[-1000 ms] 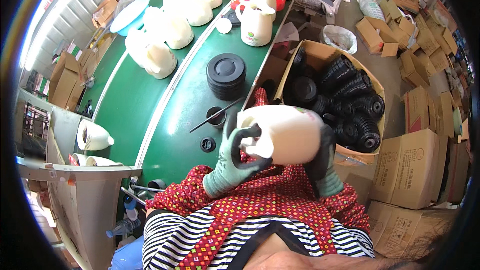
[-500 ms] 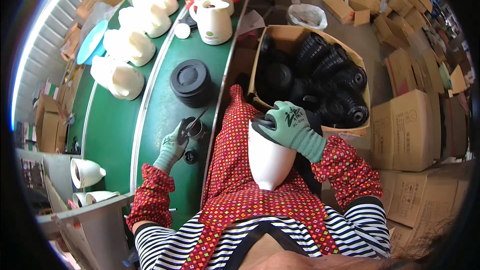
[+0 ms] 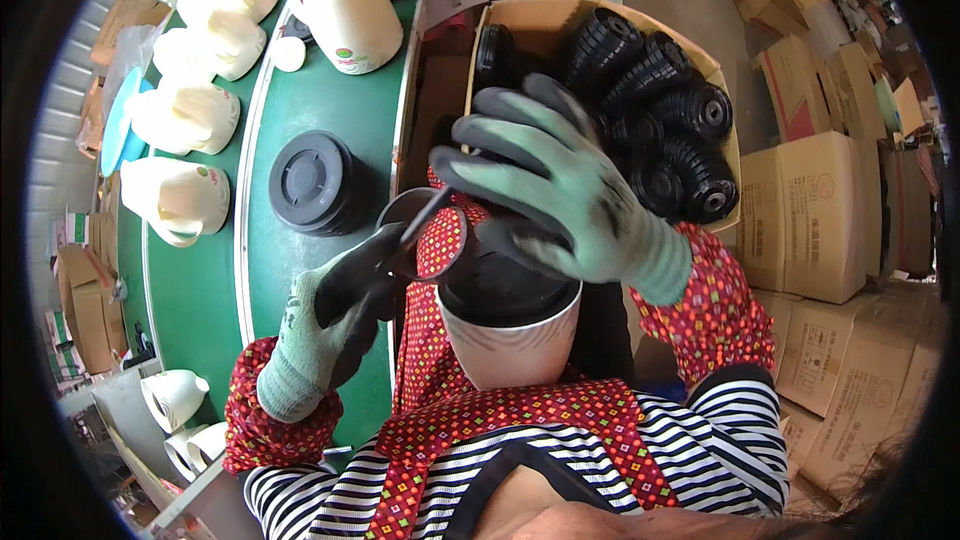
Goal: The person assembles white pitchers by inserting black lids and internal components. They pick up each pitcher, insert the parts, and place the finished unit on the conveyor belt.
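By the left hand (image 3: 345, 305), gloved, a dark looped piece (image 3: 425, 217) is grasped between thumb and fingers, just beside the mouth of the white shell (image 3: 508, 350). The right hand (image 3: 570, 190), also gloved, is held palm down over the black disc (image 3: 500, 285) at that mouth, fingers extended and loosely parted; whether the disc is gripped by the thumb cannot be told. The shell is seated mouth up in the lap, against the patterned apron (image 3: 440, 440), past the right edge of the green tabletop (image 3: 290, 290). Shell judged light, stiff, thin-walled plastic, smooth and likely slippery if not for coated gloves; easily scuffed, best held round the outer wall below the rim. Disc judged light and stiff, best taken by its edge. Looped piece judged thin and slightly springy, to be pinched on its band. Farther out, a stack of black discs (image 3: 312, 183) is placed near the tabletop's right edge, and a cream pitcher (image 3: 350, 30) is stood by the same edge toward the far end. Beyond the pale rail (image 3: 252, 140), white pitchers (image 3: 180, 195) are lined up. Black ribbed parts (image 3: 690, 110) are heaped in the carton (image 3: 735, 165) at right.
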`<state>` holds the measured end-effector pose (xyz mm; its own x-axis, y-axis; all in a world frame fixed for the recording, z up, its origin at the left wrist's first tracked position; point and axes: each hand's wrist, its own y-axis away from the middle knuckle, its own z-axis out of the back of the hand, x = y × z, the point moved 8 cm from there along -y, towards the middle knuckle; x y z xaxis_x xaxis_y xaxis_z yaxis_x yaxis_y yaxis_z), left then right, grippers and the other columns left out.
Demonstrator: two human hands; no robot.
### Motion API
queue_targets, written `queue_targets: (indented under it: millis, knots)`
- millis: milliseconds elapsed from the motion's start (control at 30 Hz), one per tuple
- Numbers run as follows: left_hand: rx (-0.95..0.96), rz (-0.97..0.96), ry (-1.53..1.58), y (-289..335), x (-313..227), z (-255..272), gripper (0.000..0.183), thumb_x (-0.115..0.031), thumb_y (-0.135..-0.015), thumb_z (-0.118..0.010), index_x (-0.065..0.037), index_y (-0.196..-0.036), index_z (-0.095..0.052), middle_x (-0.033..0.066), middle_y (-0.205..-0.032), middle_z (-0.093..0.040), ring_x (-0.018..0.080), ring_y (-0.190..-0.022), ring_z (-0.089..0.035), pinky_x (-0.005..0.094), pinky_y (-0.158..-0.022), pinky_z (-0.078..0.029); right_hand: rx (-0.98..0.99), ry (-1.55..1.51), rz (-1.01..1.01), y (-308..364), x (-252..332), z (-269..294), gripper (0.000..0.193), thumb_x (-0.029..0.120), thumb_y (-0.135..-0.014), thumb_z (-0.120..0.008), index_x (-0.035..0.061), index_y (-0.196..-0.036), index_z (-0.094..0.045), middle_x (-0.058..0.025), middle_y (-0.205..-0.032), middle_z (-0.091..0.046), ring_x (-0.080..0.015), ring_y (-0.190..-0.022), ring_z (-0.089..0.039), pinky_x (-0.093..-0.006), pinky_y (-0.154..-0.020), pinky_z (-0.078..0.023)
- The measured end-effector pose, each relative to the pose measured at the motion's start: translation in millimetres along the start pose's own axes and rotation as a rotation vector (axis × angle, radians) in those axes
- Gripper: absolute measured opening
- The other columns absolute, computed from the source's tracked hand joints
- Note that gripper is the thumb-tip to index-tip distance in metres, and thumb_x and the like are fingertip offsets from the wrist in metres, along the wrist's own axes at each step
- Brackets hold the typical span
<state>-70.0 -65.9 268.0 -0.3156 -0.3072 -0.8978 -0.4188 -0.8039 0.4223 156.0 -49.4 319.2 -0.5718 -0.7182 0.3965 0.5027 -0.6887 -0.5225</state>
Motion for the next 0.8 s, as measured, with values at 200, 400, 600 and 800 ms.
queue_targets:
  millis: [200,400,600,800]
  knots:
    - [0.308,-0.152,-0.573,-35,-79,-49,0.052,-0.010,-0.103,-0.062,-0.001,-0.153,-0.051,0.0161,-0.118,-0.067,0.0180,-0.088,-0.067,0.0309,-0.077,-0.054,0.062,-0.422,-0.229,42,-105,-87,0.028,0.034,-0.085,-0.083,0.0080,-0.091,-0.078,-0.0103,-0.097,-0.072,-0.0305,-0.098,-0.068,-0.0442,-0.095,-0.049]
    - [0.462,-0.526,-0.412,-60,-105,-101,0.050,-0.025,-0.106,-0.055,0.005,-0.145,-0.055,0.0270,-0.139,-0.059,0.0417,-0.131,-0.059,0.0461,-0.112,-0.044,0.215,-0.865,-0.380,68,-115,-124,0.033,0.030,-0.092,-0.075,-0.0021,-0.099,-0.076,-0.0151,-0.096,-0.074,-0.0331,-0.090,-0.070,-0.0389,-0.084,-0.054]
    - [0.509,-0.649,-0.791,-54,-79,-105,0.066,-0.023,-0.096,-0.070,0.001,-0.151,-0.046,0.0309,-0.148,-0.045,0.0526,-0.139,-0.045,0.0554,-0.118,-0.038,0.127,-0.425,-0.425,95,-89,-97,0.028,0.025,-0.099,-0.059,0.0042,-0.109,-0.074,-0.0113,-0.104,-0.067,-0.0328,-0.103,-0.061,-0.0451,-0.098,-0.043]
    - [0.416,-0.335,-0.807,-55,-74,-108,0.077,-0.035,-0.104,-0.060,0.014,-0.155,-0.028,0.0406,-0.147,-0.043,0.0567,-0.138,-0.044,0.0554,-0.117,-0.039,-0.080,-0.430,-0.406,96,-80,-91,0.030,0.029,-0.099,-0.056,0.0053,-0.104,-0.073,-0.0110,-0.100,-0.066,-0.0321,-0.100,-0.060,-0.0462,-0.098,-0.040]
